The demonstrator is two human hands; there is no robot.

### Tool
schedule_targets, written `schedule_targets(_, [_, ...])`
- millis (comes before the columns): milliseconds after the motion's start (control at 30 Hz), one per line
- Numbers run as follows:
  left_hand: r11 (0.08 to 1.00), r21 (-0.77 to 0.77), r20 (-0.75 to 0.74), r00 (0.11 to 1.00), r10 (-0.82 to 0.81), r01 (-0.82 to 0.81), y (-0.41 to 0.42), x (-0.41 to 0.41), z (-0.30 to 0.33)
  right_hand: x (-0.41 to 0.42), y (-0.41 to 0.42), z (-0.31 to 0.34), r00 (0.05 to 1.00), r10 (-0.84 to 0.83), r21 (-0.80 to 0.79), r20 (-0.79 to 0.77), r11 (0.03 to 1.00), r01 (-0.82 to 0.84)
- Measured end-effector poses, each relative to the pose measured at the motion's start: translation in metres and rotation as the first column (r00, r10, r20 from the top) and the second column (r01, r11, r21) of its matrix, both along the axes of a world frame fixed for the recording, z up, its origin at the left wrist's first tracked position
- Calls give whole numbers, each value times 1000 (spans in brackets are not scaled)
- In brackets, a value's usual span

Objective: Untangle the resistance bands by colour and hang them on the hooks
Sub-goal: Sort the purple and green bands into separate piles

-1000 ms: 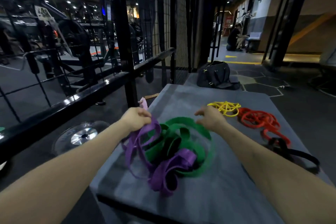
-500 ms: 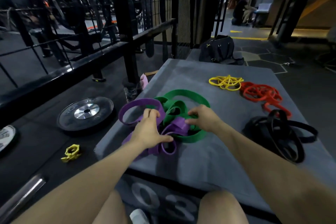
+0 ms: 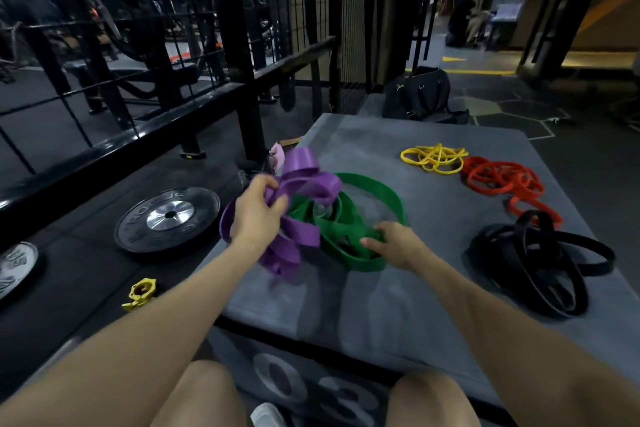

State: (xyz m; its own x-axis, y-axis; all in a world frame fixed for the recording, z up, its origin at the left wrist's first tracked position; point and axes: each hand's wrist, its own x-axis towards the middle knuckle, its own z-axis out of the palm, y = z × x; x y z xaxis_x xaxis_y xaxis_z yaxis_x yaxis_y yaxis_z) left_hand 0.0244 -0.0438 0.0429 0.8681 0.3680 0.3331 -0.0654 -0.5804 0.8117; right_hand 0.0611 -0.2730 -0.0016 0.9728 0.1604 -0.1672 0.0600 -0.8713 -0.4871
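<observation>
**Purple coming away from green on the gym box**

Dim gym floor surrounds a grey padded plyo box [image 3: 433, 288] that carries every band; black rack rails run along its left side, with a black steel weight plate [image 3: 168, 217] and a small yellow plastic barbell collar [image 3: 140, 293] on the floor beside its left edge, and a black duffel bag [image 3: 420, 95] past its far edge.

Near the box's left edge, the left hand [image 3: 258, 215] has its fingers curled tight round the wide purple rubber bands [image 3: 301, 184] and holds the bundle raised off the surface, loops spilling above and below the fist. Just beside it, toward the middle of the box, the right hand [image 3: 398, 246] pins the wide green rubber bands [image 3: 349, 236] down, fingers bent over a strap; whether it truly grips or only presses, I cannot tell. Some purple and green loops seem to overlap where the two piles meet.

Thin yellow rubber bands [image 3: 434, 158] lie near the far edge, thin red rubber bands [image 3: 502, 180] at the right edge just beside them, and thick black rubber bands [image 3: 540, 267] by the near right corner.

By my reading, the step in hand is separating purple from green. The next move likely calls for drawing the purple clear while the green stays held down, watching for snagged loops. No hooks are clearly visible, and nothing looks hung yet.
</observation>
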Motion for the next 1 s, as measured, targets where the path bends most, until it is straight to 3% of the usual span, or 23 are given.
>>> schedule_targets(133, [999, 47, 46, 998, -30, 28, 14, 6, 25, 15, 3, 6, 997, 44, -159, 67, 987, -33])
schedule_targets(267, [994, 90, 6, 998, -65, 64, 26, 4, 31, 35, -19, 19, 984, -11, -273, 180, 960, 60])
schedule_targets(400, [993, 101, 7, 998, -61, 60, 31, 6, 31, 53, -50, 20, 953, -136, -246, 270, 947, 205])
schedule_targets(533, [996, 64, -26, 998, -53, 55, 36, 7, 22, 49, -52, 6, 966, -153, -251, 207, 946, 203])
schedule_targets(633, [996, 31, -60, 995, -80, 82, 39, 4, 13, 44, -39, 1, 975, -135, -207, 176, 963, 170])
schedule_targets(833, [989, -93, -8, 993, -117, 116, 41, 5, 23, 31, -13, 38, 953, -83, -63, 290, 992, 106])
schedule_targets(1000, [981, -52, 6, 982, -187, 187, 34, 9, 36, 10, 20, 67, 948, 20, 111, 316, 992, -58])
